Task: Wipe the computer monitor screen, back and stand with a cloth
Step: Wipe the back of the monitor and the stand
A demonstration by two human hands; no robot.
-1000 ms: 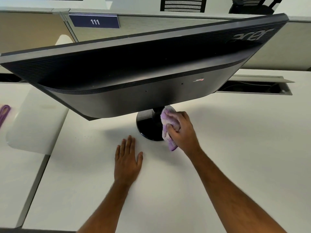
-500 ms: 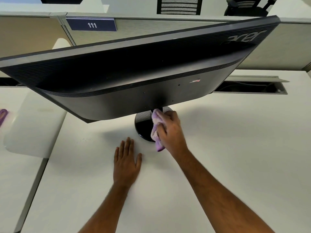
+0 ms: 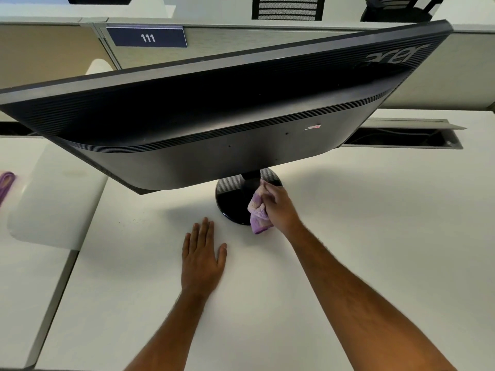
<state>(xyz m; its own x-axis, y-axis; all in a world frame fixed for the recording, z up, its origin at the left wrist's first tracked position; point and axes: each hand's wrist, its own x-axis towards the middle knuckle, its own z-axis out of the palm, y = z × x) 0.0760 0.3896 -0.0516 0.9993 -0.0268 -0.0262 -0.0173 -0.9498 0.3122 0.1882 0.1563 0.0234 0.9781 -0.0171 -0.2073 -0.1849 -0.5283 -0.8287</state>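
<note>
A black monitor [image 3: 214, 124] stands on the white desk [image 3: 375, 210] with its back turned to me; the screen side is hidden. Under it sits the round black stand base [image 3: 230, 199] with the neck [image 3: 250, 180]. My right hand [image 3: 281, 207] grips a crumpled purple cloth [image 3: 258, 215] and holds it against the right side of the neck and base. My left hand [image 3: 202, 255] lies flat on the desk just in front of the base, fingers straight, holding nothing.
A cable slot with its lid raised [image 3: 401, 137] opens in the desk behind the monitor on the right. Partition panels with a "111" sign [image 3: 147, 37] run along the back. A purple cord [image 3: 6, 183] lies at the far left, beyond a rounded white desk section [image 3: 53, 199].
My right hand with the cloth has slid along the stand, first toward the left side of the neck, then back to the right. My left hand has stayed flat on the desk.
</note>
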